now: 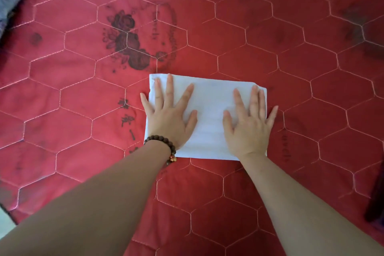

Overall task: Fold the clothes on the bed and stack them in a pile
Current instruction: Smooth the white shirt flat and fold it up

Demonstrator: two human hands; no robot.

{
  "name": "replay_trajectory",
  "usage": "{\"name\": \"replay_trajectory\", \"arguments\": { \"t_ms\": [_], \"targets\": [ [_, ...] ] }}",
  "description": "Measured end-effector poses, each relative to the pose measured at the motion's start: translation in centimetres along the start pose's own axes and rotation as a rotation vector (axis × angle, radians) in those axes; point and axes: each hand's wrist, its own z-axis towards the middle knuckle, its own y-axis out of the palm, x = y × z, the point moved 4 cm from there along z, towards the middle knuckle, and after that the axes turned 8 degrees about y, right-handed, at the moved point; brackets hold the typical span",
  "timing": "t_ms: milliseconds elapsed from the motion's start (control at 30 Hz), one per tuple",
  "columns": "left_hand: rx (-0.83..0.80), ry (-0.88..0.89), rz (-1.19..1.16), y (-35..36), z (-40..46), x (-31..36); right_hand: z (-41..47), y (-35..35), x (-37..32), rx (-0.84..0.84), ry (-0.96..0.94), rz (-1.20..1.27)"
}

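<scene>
Left hand [168, 118] and right hand [248, 124] press flat, fingers spread, gripping nothing, on the folded white garment [209, 118] lying mid-bed [270, 37]. Folding appears complete; no pile is visible yet.

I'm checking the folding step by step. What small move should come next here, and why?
Probably slide both palms outward once to smooth it, then lift off. The left hand and right hand lie flat with fingers spread on the white cloth, already a neat rectangle on the red quilt. One layer peeks out at its far right corner. No pile is in view yet.
</scene>
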Motion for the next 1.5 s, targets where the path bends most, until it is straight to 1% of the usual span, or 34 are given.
{"name": "replay_trajectory", "arguments": {
  "t_ms": [100,200,267,400,433,467,533,600,733,800,833,933,1100,1233,1333,1500],
  "targets": [
    [0.058,-0.03,-0.007,-0.1,-0.1,-0.3,0.0,0.1,-0.1,0.01,0.027,0.035],
    [0.117,-0.136,-0.042,-0.2,-0.2,-0.6,0.0,0.0,0.4,0.032,0.127,0.086],
    [0.139,-0.189,-0.075,-0.5,-0.2,-0.6,0.0,-0.1,0.4,0.047,0.14,0.101],
    [0.291,-0.291,-0.225,-1.6,-0.7,-1.2,0.0,-0.6,0.7,0.066,0.161,0.226],
    [0.291,-0.306,-0.27,-1.8,-0.7,-1.3,-0.1,-0.9,1.0,0.086,0.178,0.247],
    [0.258,-0.312,-0.304,-2.0,-0.7,-1.5,-0.5,-1.2,1.3,0.106,0.191,0.247],
    [0.147,-0.322,-0.321,-2.1,-0.8,-2.2,-1.2,-1.6,1.8,0.106,0.211,0.245],
    [0.072,-0.321,-0.387,-2.1,-1.1,-2.6,-1.8,-1.9,2.6,0.008,0.234,0.32],
    [0.056,-0.33,-0.722,-2.3,-3.4,-2.1,-2.6,-2.3,4.3,-0.27,0.221,0.476],
    [0.044,-0.347,-0.734,-2.6,-5.0,-1.1,-3.6,-3.0,5.6,-0.321,0.221,0.588],
    [0.047,-0.35,-0.694,-2.8,-5.8,-0.3,-4.5,-3.5,6.5,-0.309,0.235,0.632],
    [0.069,-0.302,-0.615,-3.6,-7.7,3.5,-7.5,-5.2,9.7,-0.219,0.308,0.636],
    [0.075,-0.083,-0.623,-5.4,-9.9,12.3,-12.3,-9.1,17.2,-0.097,0.417,0.554],
    [0.059,0.092,-0.643,-6.3,-11.2,20.9,-15.0,-12.9,24.8,-0.027,0.496,0.53],
    [0.055,0.225,-0.616,-6.9,-11.4,28.0,-16.1,-15.6,31.1,0.036,0.534,0.509],
    [0.003,0.353,-0.582,-6.2,-10.1,38.9,-16.4,-18.5,41.3,0.131,0.561,0.461]
  ]
}}
